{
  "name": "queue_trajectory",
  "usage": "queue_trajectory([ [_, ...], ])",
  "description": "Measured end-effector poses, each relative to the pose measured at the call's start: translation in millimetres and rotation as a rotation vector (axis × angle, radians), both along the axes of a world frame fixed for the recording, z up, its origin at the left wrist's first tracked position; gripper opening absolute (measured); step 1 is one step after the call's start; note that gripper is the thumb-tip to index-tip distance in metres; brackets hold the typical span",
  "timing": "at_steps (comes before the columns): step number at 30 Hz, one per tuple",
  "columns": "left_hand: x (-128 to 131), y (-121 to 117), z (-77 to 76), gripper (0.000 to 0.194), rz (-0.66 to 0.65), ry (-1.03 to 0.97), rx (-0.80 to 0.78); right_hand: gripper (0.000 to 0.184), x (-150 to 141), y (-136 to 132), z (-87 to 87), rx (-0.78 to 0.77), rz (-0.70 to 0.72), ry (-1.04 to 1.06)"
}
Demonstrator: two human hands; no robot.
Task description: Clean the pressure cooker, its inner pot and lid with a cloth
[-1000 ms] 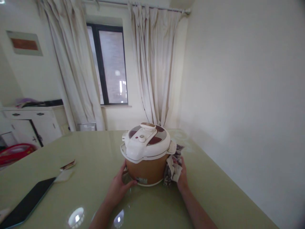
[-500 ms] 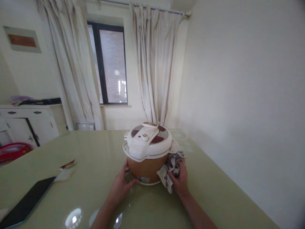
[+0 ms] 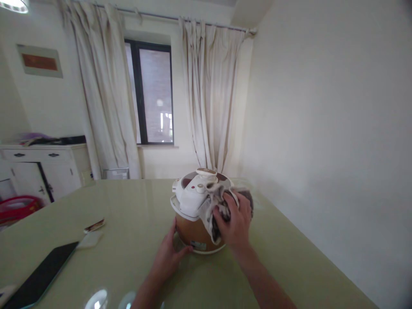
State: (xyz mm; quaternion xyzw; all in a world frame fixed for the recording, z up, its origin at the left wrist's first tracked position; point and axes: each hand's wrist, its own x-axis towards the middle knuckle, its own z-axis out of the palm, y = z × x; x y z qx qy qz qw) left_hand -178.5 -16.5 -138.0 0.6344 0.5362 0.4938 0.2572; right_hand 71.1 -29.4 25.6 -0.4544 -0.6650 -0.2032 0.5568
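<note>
An electric pressure cooker (image 3: pixel 189 229) with a brown body and a white lid stands upright on the table in front of me. My left hand (image 3: pixel 169 253) grips the lower left of its body, with the thumb near the label and the fingers along the side. In my right hand (image 3: pixel 236 219) is a crumpled grey and white patterned cloth (image 3: pixel 210 206), held against the right part of the lid and upper body. Cloth and hand hide the cooker's right side. A knob and a red dot show on the lid, in front of its handle (image 3: pixel 206 171).
The greenish glossy table (image 3: pixel 122 214) meets a white wall at the right. On its left lie a dark flat tablet-like thing (image 3: pixel 45 272) and a small brown and white piece (image 3: pixel 94 225). Farther back are a white cabinet (image 3: pixel 61 169), a red basin (image 3: pixel 19 208) and curtains (image 3: pixel 212 94).
My right hand has lifted the cloth from the cooker's lower right side up onto the lid's right part. The left hand stays at the body. The camera view has tilted up slightly.
</note>
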Motion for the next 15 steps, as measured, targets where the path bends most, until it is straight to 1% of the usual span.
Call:
queue_trajectory([
  [2, -0.3, 0.5, -0.6, 0.110, -0.004, -0.007, -0.004, 0.035, 0.6, 14.5, 41.5, -0.174, -0.037, -0.116],
  [4, -0.2, 0.9, -0.9, 0.111, -0.001, -0.001, -0.016, 0.034, 5.5, 36.5, 75.5, -0.348, -0.043, -0.211],
  [6, 0.9, 0.8, -1.2, 0.112, 0.007, 0.014, -0.029, 0.036, 13.1, 61.5, 99.8, -0.506, -0.011, -0.285],
  [7, 1.9, 0.5, -1.3, 0.112, 0.012, 0.021, -0.030, 0.034, 17.0, 73.0, 108.4, -0.576, 0.037, -0.315],
  [8, 3.1, 0.2, -1.6, 0.112, 0.014, 0.025, -0.030, 0.031, 20.7, 82.9, 114.7, -0.643, 0.079, -0.337],
  [10, 5.7, -0.5, -2.6, 0.113, 0.017, 0.029, -0.027, 0.028, 27.2, 96.3, 121.9, -0.715, 0.129, -0.375],
  [12, 7.4, -0.8, -4.1, 0.114, 0.017, 0.031, -0.021, 0.029, 34.1, 102.1, 123.7, -0.717, 0.169, -0.401],
  [15, 8.2, -0.7, -6.0, 0.111, 0.021, 0.020, -0.008, 0.035, 49.2, 106.3, 122.9, -0.731, 0.252, -0.416],
])
